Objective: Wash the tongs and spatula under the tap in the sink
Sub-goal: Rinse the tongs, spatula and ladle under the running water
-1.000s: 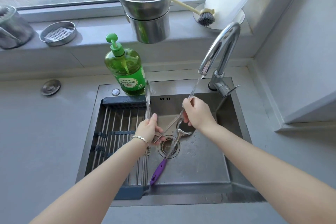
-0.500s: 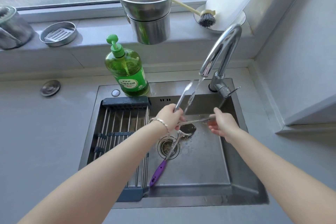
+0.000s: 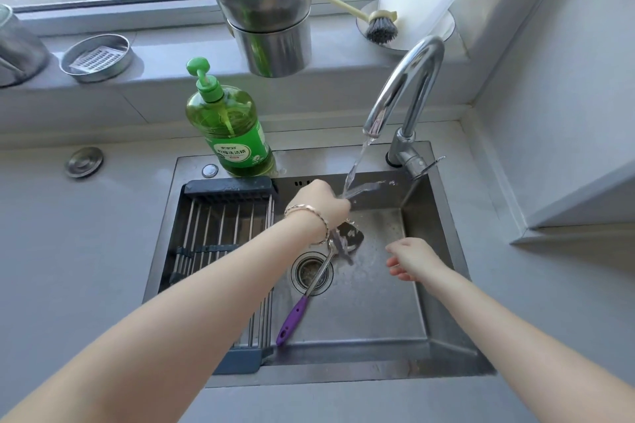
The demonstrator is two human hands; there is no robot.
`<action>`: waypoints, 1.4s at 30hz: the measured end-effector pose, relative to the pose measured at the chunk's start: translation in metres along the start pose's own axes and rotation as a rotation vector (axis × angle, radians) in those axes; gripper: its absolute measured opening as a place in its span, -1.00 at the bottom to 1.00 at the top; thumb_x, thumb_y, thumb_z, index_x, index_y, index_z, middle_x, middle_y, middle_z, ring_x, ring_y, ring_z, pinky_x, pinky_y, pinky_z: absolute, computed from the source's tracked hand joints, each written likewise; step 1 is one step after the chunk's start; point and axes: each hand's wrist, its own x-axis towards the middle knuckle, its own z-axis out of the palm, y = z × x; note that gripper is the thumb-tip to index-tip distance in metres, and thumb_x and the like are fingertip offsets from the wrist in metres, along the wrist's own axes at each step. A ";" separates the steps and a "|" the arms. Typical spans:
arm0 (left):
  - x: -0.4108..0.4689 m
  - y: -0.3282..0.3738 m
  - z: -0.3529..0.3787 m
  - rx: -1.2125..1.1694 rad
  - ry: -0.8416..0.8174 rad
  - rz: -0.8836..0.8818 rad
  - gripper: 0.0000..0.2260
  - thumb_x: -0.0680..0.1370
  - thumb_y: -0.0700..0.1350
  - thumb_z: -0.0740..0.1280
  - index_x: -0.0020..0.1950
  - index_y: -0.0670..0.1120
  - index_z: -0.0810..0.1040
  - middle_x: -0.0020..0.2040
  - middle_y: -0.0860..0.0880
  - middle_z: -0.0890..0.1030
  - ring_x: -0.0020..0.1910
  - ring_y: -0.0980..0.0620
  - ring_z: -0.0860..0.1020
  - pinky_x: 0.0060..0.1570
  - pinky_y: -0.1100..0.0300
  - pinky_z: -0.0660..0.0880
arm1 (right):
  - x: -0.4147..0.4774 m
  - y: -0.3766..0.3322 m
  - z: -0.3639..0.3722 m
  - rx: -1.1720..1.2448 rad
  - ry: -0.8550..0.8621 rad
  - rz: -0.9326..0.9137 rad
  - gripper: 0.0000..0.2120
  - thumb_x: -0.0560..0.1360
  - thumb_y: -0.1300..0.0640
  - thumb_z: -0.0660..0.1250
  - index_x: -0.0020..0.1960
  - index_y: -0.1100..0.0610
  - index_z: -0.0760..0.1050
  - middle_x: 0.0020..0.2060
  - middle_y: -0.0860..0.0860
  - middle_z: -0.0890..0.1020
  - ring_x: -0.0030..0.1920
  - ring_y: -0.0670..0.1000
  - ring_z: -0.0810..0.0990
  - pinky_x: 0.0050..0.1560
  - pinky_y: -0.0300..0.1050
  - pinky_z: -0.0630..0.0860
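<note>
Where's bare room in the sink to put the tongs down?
Free: the sink floor front right, between the spatula handle and the right wall; also the drying rack on the left. Crowded: the drain, crossed by the spatula, below the left hand holding the tongs.

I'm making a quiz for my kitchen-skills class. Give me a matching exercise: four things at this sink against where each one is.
1 tongs
2 spatula
3 soap bottle
4 brush

A on the windowsill
B lying in the sink
C in the left hand, under the tap
D standing on the sink's back rim

Pairs: 1-C, 2-B, 3-D, 4-A
</note>
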 end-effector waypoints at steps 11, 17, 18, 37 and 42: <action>0.013 -0.091 0.034 -0.303 0.003 -0.183 -0.71 0.52 -0.17 0.26 0.24 -0.09 0.50 0.01 -0.07 0.61 -0.36 0.07 0.47 -0.38 0.28 0.39 | 0.050 0.040 0.090 -0.104 -0.132 0.131 -0.78 0.52 0.28 0.11 -0.28 0.08 0.32 -0.43 0.03 0.37 -0.49 -0.05 0.37 -0.56 -0.35 0.28; 0.032 -0.127 0.051 -0.628 0.066 -0.226 -0.82 0.50 -0.28 0.25 0.05 -0.14 0.57 -0.31 -0.03 0.55 -0.35 0.05 0.48 -0.20 0.16 0.50 | 0.120 0.034 0.143 0.225 -0.086 0.251 -0.79 0.55 0.28 0.18 -0.24 0.11 0.35 -0.41 0.03 0.36 -0.45 -0.08 0.33 -0.45 -0.29 0.31; 0.034 -0.132 0.053 -0.683 0.058 -0.230 -0.83 0.50 -0.30 0.25 0.03 -0.14 0.57 -0.30 -0.03 0.56 -0.35 0.07 0.49 -0.23 0.21 0.49 | 0.130 0.034 0.151 0.306 -0.071 0.274 -0.82 0.56 0.29 0.19 -0.20 0.12 0.37 -0.37 0.02 0.41 -0.38 -0.07 0.37 -0.36 -0.27 0.35; 0.004 -0.096 0.048 -0.763 0.050 -0.038 -0.86 0.50 -0.10 0.35 0.05 -0.01 0.57 -0.03 -0.02 0.62 0.00 0.00 0.59 0.05 0.15 0.52 | 0.035 -0.002 0.090 0.145 0.047 -0.357 -0.78 0.41 0.25 0.43 -0.29 -0.05 0.58 -0.23 0.12 0.69 -0.16 0.11 0.64 -0.02 0.05 0.56; -0.021 -0.048 0.023 -0.902 0.041 0.134 -0.81 0.35 -0.35 0.48 -0.25 -0.07 0.58 -0.39 0.12 0.66 -0.30 0.21 0.63 -0.25 0.38 0.56 | -0.017 -0.022 0.049 0.014 -0.053 -0.519 -0.88 0.40 0.26 0.44 -0.08 0.28 0.63 -0.15 0.32 0.66 -0.20 0.27 0.62 -0.30 -0.05 0.47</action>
